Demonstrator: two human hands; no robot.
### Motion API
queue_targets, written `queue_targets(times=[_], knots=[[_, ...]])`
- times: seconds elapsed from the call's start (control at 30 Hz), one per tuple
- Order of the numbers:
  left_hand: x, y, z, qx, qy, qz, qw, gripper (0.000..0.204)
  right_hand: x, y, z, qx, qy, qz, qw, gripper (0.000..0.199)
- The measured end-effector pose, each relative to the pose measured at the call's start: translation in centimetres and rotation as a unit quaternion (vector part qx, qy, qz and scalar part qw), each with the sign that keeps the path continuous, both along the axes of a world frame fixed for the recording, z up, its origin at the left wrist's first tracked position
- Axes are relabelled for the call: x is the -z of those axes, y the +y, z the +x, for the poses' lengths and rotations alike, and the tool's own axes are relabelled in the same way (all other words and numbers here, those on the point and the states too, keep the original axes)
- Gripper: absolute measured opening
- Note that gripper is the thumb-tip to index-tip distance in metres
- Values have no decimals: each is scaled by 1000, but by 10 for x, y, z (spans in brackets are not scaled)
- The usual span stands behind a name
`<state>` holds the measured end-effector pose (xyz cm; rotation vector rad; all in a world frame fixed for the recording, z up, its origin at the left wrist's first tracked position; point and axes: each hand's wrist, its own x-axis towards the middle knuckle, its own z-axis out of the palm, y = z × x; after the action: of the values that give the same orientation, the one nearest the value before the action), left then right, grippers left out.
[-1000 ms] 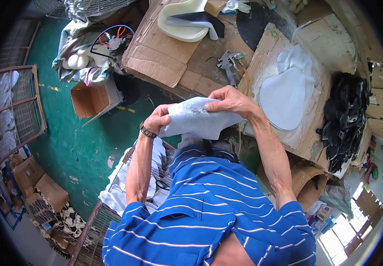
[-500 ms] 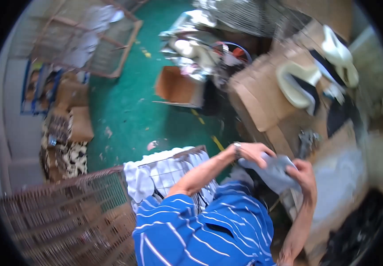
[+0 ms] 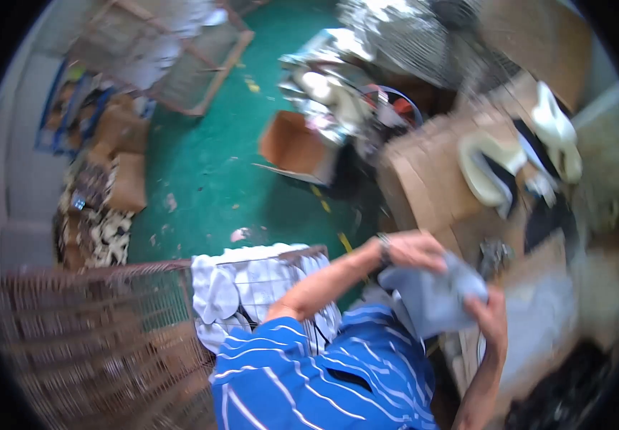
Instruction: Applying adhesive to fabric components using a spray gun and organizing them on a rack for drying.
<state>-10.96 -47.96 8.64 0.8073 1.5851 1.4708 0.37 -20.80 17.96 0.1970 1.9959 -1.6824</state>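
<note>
Green-painted floor [image 3: 202, 179] fills the middle of the blurred view, with a wire cage [image 3: 94, 344] at lower left and flattened brown cardboard sheets [image 3: 431, 186] covering the surface at right.

Held in front of the person's blue-and-white striped shirt [image 3: 309, 380] is a pale grey-blue piece of soft sheet material [image 3: 435, 297], rounded at one end and bent or folded across its middle, so that it looks creased rather than flat. Its surface is plain and matte; finer detail is lost to motion blur.

The left hand [image 3: 413, 251], with a dark band at the wrist, is closed over the upper left edge of the grey-blue piece, fingers curled down onto it. The right hand [image 3: 492, 315] grips the lower right edge, fingers wrapped around it from the side. The piece thus spans between both hands, just above the lap and beside the edge of the cardboard-covered surface.

Just left of the left forearm stands a wire basket of white cut pieces [image 3: 252, 287]. White shoe-shaped moulds [image 3: 524, 150] lie on the cardboard, well apart from the hands.
</note>
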Motion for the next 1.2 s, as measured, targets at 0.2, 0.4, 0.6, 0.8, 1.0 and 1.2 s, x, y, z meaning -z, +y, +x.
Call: queue_targets(times=[0.2,0.4,0.6,0.8,1.0,1.2], knots=[[-3,-34,6,-124,-151,59,979,46,37,1,-46,-47,-97,-199,974,38],[16,-10,10,-84,-243,93,962,47,45,32,-51,-115,-97,-252,956,77],[17,-7,5,-60,-153,57,985,38,35,-10,-46,-167,-110,-9,980,49],[-6,0,-14,38,-33,17,999,47,38,-7,-18,-116,-83,-115,983,41],[11,4,-11,110,-27,-13,993,40,27,-1,-10,-114,-132,-141,975,35],[12,12,-4,93,-22,-17,995,42,34,9,2,-90,-158,-141,973,36]])
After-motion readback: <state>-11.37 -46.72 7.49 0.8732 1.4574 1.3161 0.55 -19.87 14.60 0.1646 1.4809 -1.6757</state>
